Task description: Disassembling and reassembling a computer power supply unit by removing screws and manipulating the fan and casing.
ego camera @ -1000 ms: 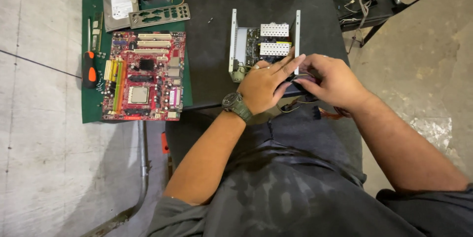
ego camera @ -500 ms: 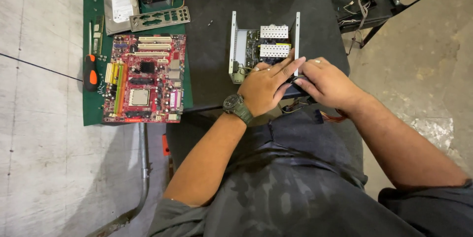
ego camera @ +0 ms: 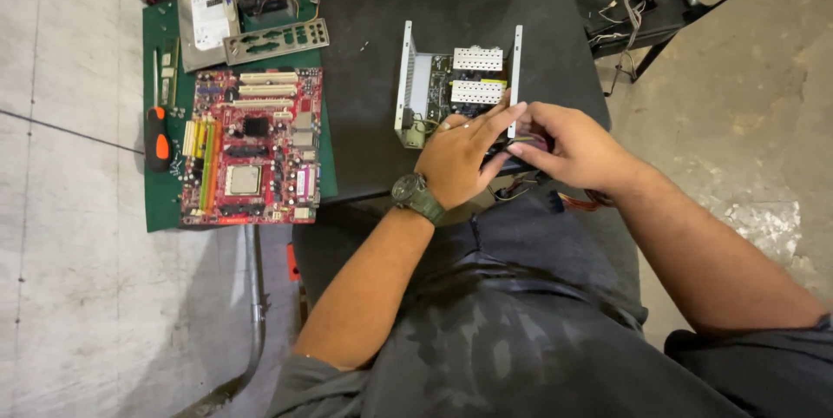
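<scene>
Near the frame's centre, the power supply (ego camera: 455, 88) under my hands has bare, dull grey sheet-metal walls and perforated metal heat sinks. The table (ego camera: 373, 62) is matt black. At left, a matt green mat (ego camera: 160, 210) holds a glossy red circuit board (ego camera: 252, 149), a silvery metal plate (ego camera: 276, 41), a metal-cased drive (ego camera: 206, 23) and a plastic-handled screwdriver (ego camera: 157, 136). My trousers (ego camera: 521, 314) are dark cloth. The floor (ego camera: 69, 253) is rough concrete.

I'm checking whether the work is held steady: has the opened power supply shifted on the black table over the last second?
No. The opened power supply keeps the same spot relative to the red motherboard and the table's near edge.
</scene>
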